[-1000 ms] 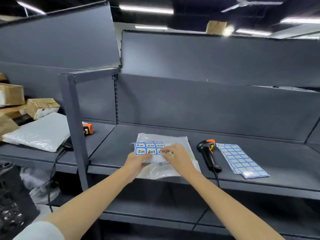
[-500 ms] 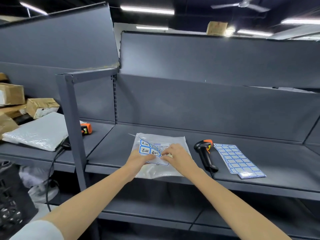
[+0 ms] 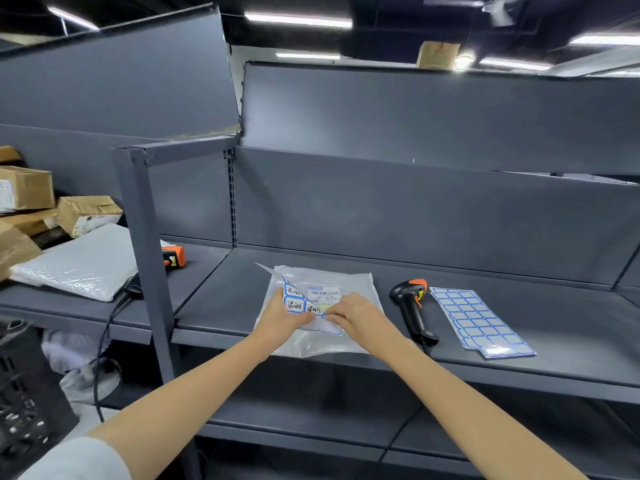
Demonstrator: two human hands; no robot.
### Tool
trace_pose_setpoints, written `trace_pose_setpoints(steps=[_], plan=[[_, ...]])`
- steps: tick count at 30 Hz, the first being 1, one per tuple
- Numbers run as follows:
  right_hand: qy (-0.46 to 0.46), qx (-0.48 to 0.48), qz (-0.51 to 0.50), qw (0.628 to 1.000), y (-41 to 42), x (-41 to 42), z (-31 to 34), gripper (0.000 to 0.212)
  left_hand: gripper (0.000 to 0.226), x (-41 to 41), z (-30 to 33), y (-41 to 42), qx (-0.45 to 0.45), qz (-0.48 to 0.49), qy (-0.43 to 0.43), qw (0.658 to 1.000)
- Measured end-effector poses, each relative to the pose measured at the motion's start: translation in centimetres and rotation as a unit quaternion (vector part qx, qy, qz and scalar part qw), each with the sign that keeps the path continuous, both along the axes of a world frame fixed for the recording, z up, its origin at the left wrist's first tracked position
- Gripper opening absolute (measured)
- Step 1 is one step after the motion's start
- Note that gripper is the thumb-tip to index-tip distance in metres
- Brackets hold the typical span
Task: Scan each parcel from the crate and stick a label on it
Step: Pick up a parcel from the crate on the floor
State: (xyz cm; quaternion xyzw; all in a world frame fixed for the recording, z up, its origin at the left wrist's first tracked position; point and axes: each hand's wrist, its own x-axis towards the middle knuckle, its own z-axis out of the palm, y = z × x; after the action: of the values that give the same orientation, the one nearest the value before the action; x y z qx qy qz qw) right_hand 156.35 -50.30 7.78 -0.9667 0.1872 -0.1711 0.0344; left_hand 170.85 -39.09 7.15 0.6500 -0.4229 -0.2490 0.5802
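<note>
Since a second ago, the small label sheet (image 3: 298, 304) has tilted from flat to steeply angled, its backing peeled away beneath. The left hand (image 3: 283, 318) pinches that sheet, thumb and fingers curled on its lower edge; the right hand (image 3: 353, 315) pinches a label at the sheet's corner, fingertips closed on it. Both hands work just above the clear plastic parcel (image 3: 323, 315), which lies flat on the grey shelf (image 3: 540, 327) with its barcode label facing up. Right of the parcel lies the black-and-orange scanner (image 3: 412, 308), and beside that a full sheet of blue-bordered labels (image 3: 479, 322).
</note>
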Motion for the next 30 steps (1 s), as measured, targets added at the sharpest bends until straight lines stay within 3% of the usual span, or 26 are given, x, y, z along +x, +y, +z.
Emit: trace_pose_setpoints(steps=[7,11,19,22,24,30], plan=[[-0.043,-0.043,0.027,0.998,-0.1,-0.2,0.2,0.027,0.039,0.4,-0.3,-0.6,0.021,0.009,0.012,1.0],[-0.114,-0.127,0.088,0.981,0.0,-0.8,0.4,0.002,0.043,0.6,-0.4,-1.0,0.052,0.027,0.056,0.997],[-0.137,-0.134,0.091,0.977,0.3,-0.5,-0.1,0.012,0.045,0.8,-0.5,-1.3,0.068,0.03,0.058,0.996],[-0.142,-0.062,0.048,0.987,0.4,-0.4,-0.6,0.003,0.048,1.0,-0.6,-1.2,0.068,0.031,0.065,0.995],[-0.146,0.028,0.011,0.989,0.2,-0.3,-1.0,0.01,0.048,1.0,-0.7,-1.3,0.064,0.03,0.066,0.995],[-0.181,0.21,-0.077,0.958,-0.1,0.4,-1.6,0.011,0.045,0.9,-1.1,-1.2,0.042,0.024,0.081,0.996]])
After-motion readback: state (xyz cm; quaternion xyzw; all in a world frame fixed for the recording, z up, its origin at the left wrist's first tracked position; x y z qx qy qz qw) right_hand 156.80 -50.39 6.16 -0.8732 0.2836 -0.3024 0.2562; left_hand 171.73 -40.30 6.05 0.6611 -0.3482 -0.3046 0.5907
